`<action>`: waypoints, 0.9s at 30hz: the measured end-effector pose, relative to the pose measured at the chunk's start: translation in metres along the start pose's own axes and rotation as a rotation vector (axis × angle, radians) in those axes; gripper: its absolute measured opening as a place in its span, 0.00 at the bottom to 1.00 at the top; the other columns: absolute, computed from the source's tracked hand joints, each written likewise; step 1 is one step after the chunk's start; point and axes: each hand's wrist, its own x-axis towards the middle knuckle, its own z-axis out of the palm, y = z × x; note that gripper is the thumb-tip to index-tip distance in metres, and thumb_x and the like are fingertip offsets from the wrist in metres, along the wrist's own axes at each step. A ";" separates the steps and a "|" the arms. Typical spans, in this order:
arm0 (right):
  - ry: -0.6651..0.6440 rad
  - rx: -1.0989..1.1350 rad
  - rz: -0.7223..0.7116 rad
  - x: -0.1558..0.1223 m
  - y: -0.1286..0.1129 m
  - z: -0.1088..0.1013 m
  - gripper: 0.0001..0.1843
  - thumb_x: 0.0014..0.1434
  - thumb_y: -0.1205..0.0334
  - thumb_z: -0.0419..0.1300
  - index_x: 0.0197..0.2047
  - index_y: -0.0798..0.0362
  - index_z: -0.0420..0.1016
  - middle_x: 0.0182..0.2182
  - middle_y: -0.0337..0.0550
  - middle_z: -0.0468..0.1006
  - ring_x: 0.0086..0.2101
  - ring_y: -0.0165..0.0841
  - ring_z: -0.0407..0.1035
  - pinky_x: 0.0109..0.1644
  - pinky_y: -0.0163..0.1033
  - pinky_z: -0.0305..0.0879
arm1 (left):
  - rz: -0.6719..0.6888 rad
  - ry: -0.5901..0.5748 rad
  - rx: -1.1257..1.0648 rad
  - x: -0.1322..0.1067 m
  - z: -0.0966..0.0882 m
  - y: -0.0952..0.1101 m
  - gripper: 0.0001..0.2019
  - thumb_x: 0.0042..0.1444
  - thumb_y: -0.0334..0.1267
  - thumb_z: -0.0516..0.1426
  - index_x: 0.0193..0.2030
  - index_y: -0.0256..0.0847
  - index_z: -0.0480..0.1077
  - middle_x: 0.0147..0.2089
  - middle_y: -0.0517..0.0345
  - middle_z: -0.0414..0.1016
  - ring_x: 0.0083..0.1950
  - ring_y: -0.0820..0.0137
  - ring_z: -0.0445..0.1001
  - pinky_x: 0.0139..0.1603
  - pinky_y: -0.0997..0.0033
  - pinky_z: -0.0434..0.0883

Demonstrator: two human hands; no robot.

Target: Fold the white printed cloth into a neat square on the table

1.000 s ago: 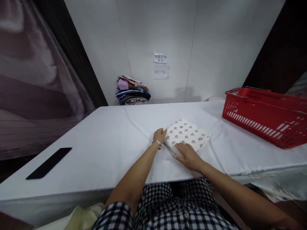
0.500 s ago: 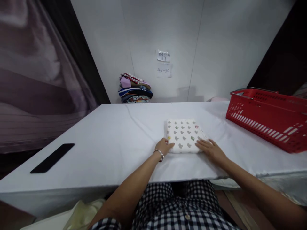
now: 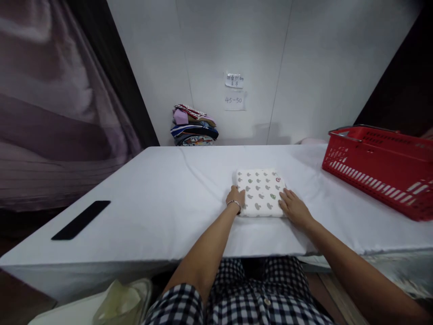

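A folded white cloth (image 3: pixel 260 192) printed with grey mushroom shapes and a few coloured ones lies flat on the table in front of me. At its left edge is my left hand (image 3: pixel 236 196), its thumb on top and its other fingers curled against the side, partly hidden. My right hand (image 3: pixel 295 209) rests along the right edge, fingers stretched out and touching the cloth. A bracelet (image 3: pixel 234 203) circles my left wrist.
A red plastic basket (image 3: pixel 379 162) stands on the right of the white-covered table (image 3: pixel 169 194). On the left lies a flat black rectangular object (image 3: pixel 81 220). Folded fabrics (image 3: pixel 194 131) are piled by the back wall, below paper signs (image 3: pixel 234 100).
My left hand has slid from the cloth's near left corner farther up its left edge. My right hand has shifted slightly away from me along the right edge. The cloth stays folded.
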 end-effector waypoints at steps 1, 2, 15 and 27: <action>0.005 0.003 -0.008 -0.002 0.001 0.002 0.24 0.59 0.55 0.46 0.56 0.57 0.62 0.59 0.51 0.58 0.61 0.41 0.44 0.61 0.52 0.46 | 0.003 -0.009 0.004 0.001 0.000 -0.002 0.19 0.54 0.46 0.52 0.50 0.39 0.61 0.49 0.46 0.71 0.50 0.60 0.70 0.47 0.64 0.65; 0.010 0.023 -0.002 -0.003 0.002 0.003 0.24 0.59 0.55 0.46 0.56 0.57 0.62 0.59 0.51 0.58 0.61 0.41 0.44 0.61 0.51 0.46 | 0.000 -0.022 -0.001 0.002 -0.001 -0.003 0.19 0.53 0.45 0.52 0.50 0.39 0.61 0.49 0.47 0.71 0.49 0.60 0.70 0.46 0.65 0.65; -0.057 0.137 0.485 0.072 0.016 -0.015 0.27 0.58 0.45 0.44 0.46 0.57 0.71 0.43 0.53 0.75 0.44 0.41 0.69 0.44 0.40 0.62 | -0.076 0.052 0.019 0.042 -0.002 0.031 0.24 0.56 0.48 0.47 0.55 0.34 0.57 0.55 0.40 0.66 0.53 0.57 0.67 0.48 0.63 0.64; -0.166 0.030 0.518 0.098 0.020 -0.014 0.27 0.59 0.43 0.41 0.40 0.55 0.71 0.40 0.53 0.75 0.41 0.40 0.69 0.39 0.39 0.61 | -0.063 0.009 0.049 0.065 -0.003 0.025 0.24 0.55 0.52 0.48 0.52 0.36 0.58 0.53 0.41 0.68 0.54 0.56 0.67 0.49 0.63 0.63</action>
